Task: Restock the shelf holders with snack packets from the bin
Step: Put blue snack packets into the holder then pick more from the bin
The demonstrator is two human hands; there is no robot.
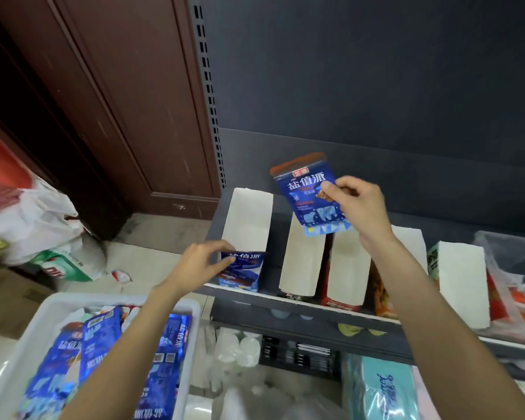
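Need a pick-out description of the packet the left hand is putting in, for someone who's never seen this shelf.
Find the dark shelf with its row of white cardboard holders. At the leftmost holder's front end, a blue snack packet stands pinched by the left hand. Unlike the packet raised in the right hand, it sits low in a holder.

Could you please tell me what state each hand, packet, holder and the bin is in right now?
Left hand: pinching the front packet in the leftmost holder.
Front packet: standing at the holder's front end.
Right hand: holding a blue packet in the air.
Blue packet: upright, tilted, above the holders.
Leftmost holder: empty behind the front packet.
Second holder: looks empty.
White bin: holds more blue packets.
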